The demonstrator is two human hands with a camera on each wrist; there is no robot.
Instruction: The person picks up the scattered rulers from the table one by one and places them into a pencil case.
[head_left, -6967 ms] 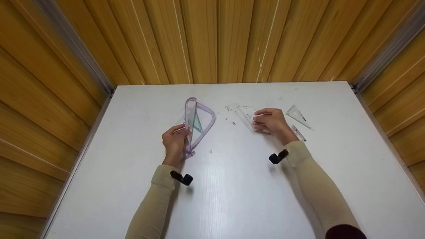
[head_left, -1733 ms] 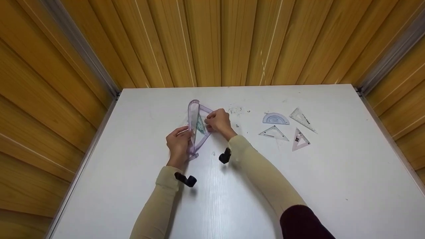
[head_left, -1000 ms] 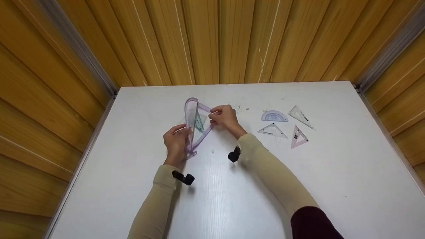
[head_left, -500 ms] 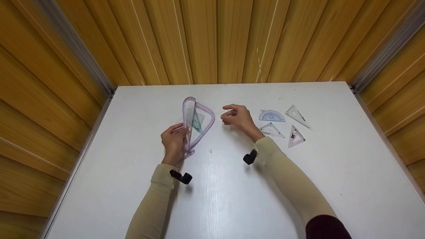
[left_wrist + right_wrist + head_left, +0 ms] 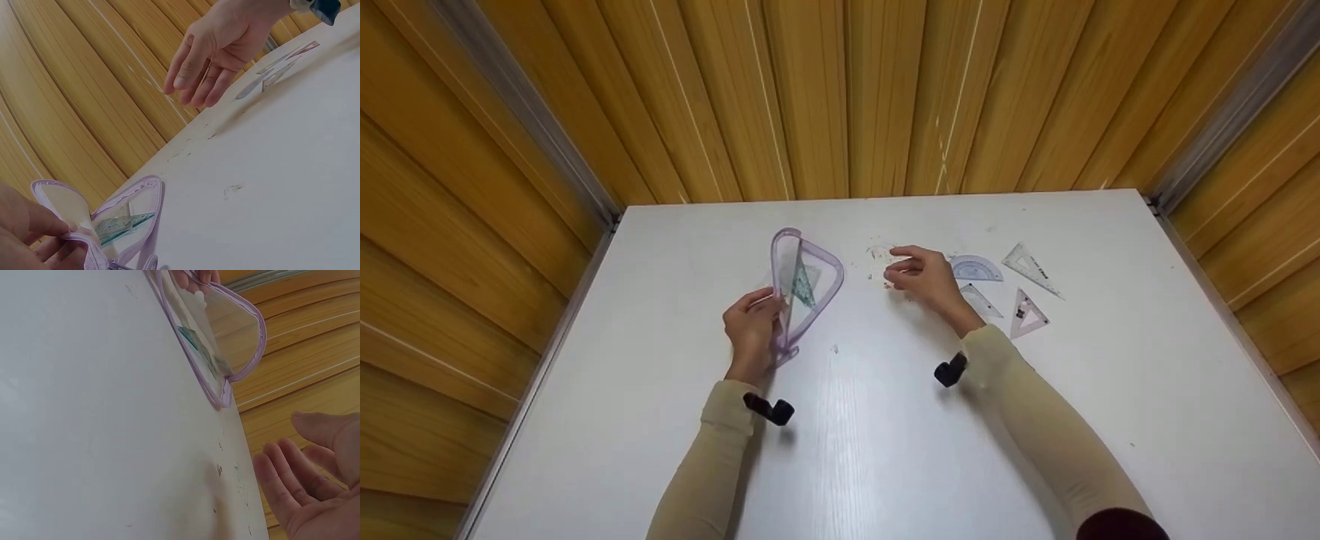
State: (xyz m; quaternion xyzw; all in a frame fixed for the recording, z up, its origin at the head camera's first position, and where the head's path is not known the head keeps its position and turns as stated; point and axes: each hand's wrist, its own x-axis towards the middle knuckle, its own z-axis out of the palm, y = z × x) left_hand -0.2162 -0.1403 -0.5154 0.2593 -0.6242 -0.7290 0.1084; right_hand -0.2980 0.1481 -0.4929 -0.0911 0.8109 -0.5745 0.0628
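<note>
With my left hand [image 5: 751, 326] I pinch the near-left edge of a clear, purple-trimmed pouch [image 5: 841, 274], its mouth parted, left of centre on the worktop [image 5: 847, 442]. A green triangle [image 5: 803, 286] lies inside it. My right hand [image 5: 934, 283] hovers right of it, fingers loosely bent, holding nothing. Beyond lie a blue protractor [image 5: 978, 269] with scale marks, a clear triangle [image 5: 987, 302] partly behind my hand, a pink triangle [image 5: 1021, 307] with a dark figure, and a far-right triangle [image 5: 1039, 272] whose dark print is too small to read.
</note>
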